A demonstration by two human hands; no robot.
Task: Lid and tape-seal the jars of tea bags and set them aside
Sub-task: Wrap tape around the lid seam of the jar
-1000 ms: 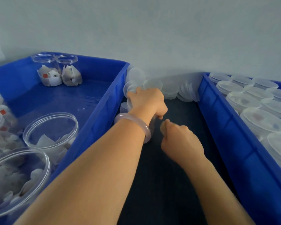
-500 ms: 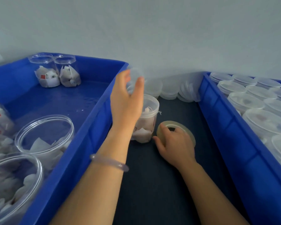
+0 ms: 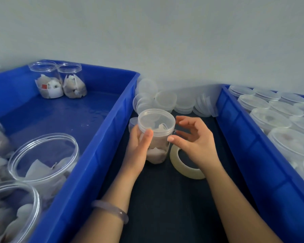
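Note:
A clear jar of tea bags (image 3: 155, 148) stands on the dark table between two blue crates, with a translucent lid (image 3: 156, 121) sitting on its mouth. My left hand (image 3: 139, 149) grips the jar's left side, thumb across its front just under the lid. My right hand (image 3: 194, 141) hovers at the jar's right side with its fingers spread and curved. Its thumb tip touches the jar below the lid rim, and it holds nothing that I can make out. A roll of clear tape (image 3: 182, 163) lies on the table beneath my right hand.
The left blue crate (image 3: 102, 141) holds several open jars of tea bags, two at its far corner (image 3: 57, 81). The right blue crate (image 3: 249, 148) is packed with several lidded jars (image 3: 270, 118). Loose lids (image 3: 167, 99) are piled against the wall behind the jar.
My left hand came down from reaching toward the lids and now grips the jar, which has a lid on it. My right hand let go of the tape roll and rose beside the lid.

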